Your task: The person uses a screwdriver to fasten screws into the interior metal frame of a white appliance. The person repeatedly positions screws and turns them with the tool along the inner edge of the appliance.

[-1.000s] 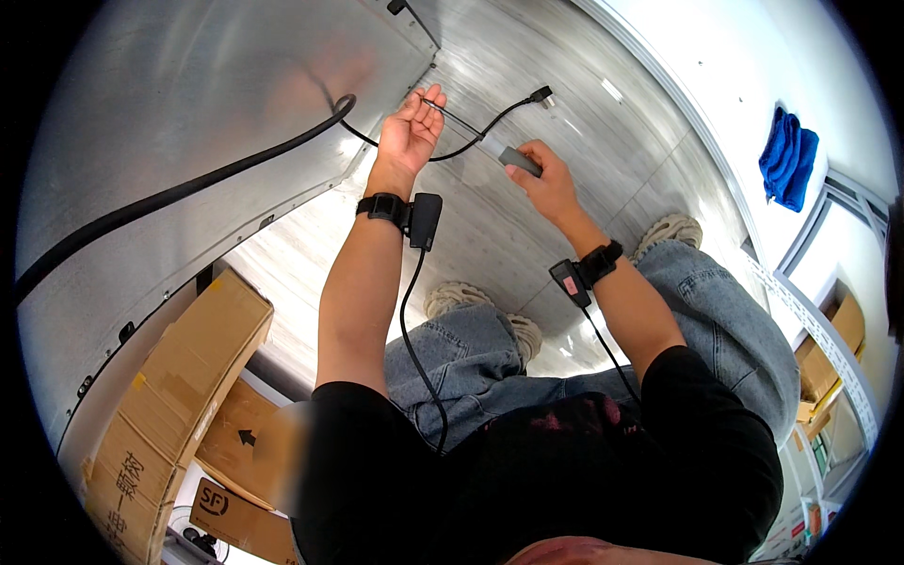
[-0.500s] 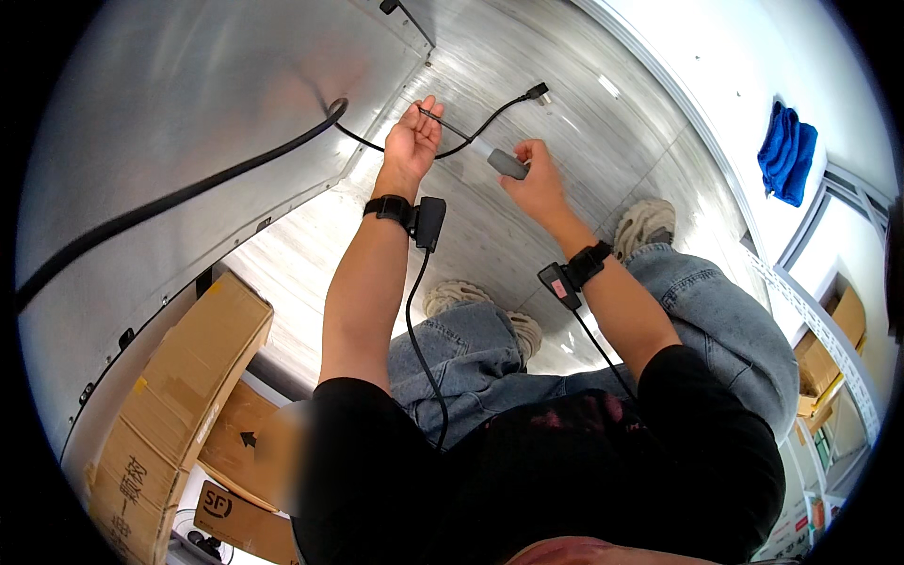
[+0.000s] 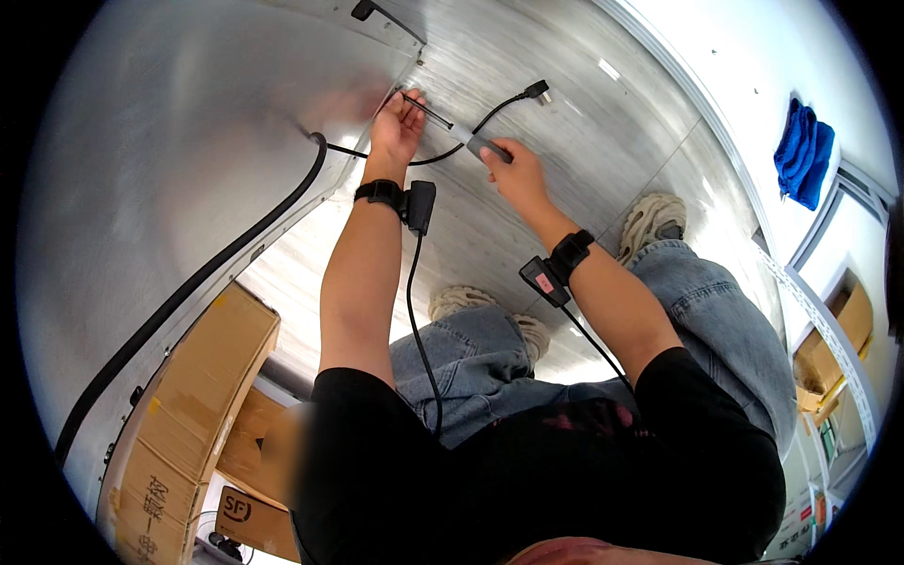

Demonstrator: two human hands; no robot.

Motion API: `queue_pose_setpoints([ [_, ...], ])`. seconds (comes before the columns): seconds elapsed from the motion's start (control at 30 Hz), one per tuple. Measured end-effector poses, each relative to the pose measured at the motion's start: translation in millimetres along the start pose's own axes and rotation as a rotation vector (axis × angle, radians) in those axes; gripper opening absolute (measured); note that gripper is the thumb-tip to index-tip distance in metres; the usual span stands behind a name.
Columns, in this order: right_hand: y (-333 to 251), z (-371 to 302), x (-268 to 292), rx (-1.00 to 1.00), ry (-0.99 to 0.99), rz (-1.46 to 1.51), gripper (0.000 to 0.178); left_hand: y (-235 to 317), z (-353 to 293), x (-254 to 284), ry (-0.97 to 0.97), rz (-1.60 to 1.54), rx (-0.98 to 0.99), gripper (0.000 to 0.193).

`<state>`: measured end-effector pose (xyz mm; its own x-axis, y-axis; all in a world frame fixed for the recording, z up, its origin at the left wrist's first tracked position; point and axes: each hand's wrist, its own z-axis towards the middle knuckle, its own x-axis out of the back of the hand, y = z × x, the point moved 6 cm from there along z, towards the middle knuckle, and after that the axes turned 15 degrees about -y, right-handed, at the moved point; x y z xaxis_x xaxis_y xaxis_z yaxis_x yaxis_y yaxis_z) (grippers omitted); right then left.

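My right hand [image 3: 516,169] grips the grey handle of a screwdriver [image 3: 491,149], its index finger and thumb wrapped round it. A pale section joins the handle to a thin dark shaft, which slants up and left to my left hand [image 3: 399,127]. There, the palm faces up and the curled fingers hold the shaft's far end; the tip is hard to make out. Beneath the tool, a black power cable [image 3: 433,162] curves over the floor and ends in a black plug [image 3: 537,90]. My left hand is close to the lower edge of a metal cabinet [image 3: 217,122].
The thick part of the cable [image 3: 188,292] hangs along the cabinet's side. Cardboard boxes [image 3: 193,386] stand at the lower left. My shoes [image 3: 652,226] rest on the grey floor [image 3: 565,75]. On the right, a blue cloth [image 3: 803,155] lies by a white frame.
Both hands have shifted slightly up and left with the screwdriver, bringing my left hand nearer the cabinet's edge. The hanging cable now bends more steeply in the view.
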<state>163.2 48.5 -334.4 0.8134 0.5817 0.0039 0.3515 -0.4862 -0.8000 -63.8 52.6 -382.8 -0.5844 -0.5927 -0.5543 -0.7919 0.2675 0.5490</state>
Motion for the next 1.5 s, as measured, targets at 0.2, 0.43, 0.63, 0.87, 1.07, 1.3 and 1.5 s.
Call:
queue_pose_setpoints([
  [0.2, -6, 3, -7, -0.046, 0.006, 0.090, 0.033, 8, 0, -4, 0.041, 0.012, 0.041, 0.015],
  [0.43, 5, 11, -9, -0.018, -0.020, 0.132, 0.031, 6, 5, 0, 0.050, -0.018, 0.045, 0.013],
  [0.63, -1, 6, -14, -0.110, -0.078, 0.242, 0.030, 5, 8, 4, 0.087, -0.007, 0.071, 0.013],
  [0.87, 0, 6, -16, -0.164, -0.106, 0.371, 0.030, 6, 6, 1, 0.073, 0.001, 0.070, 0.016],
  [1.07, 0, 5, -17, -0.191, -0.133, 0.406, 0.031, 7, 5, 0, 0.126, 0.011, 0.083, 0.018],
  [1.3, 2, 6, -16, -0.202, -0.137, 0.451, 0.030, 7, 6, 1, 0.154, 0.046, 0.103, 0.019],
  [1.5, 4, 7, -14, -0.236, -0.155, 0.466, 0.028, 8, 4, -3, 0.165, 0.054, 0.109, 0.019],
])
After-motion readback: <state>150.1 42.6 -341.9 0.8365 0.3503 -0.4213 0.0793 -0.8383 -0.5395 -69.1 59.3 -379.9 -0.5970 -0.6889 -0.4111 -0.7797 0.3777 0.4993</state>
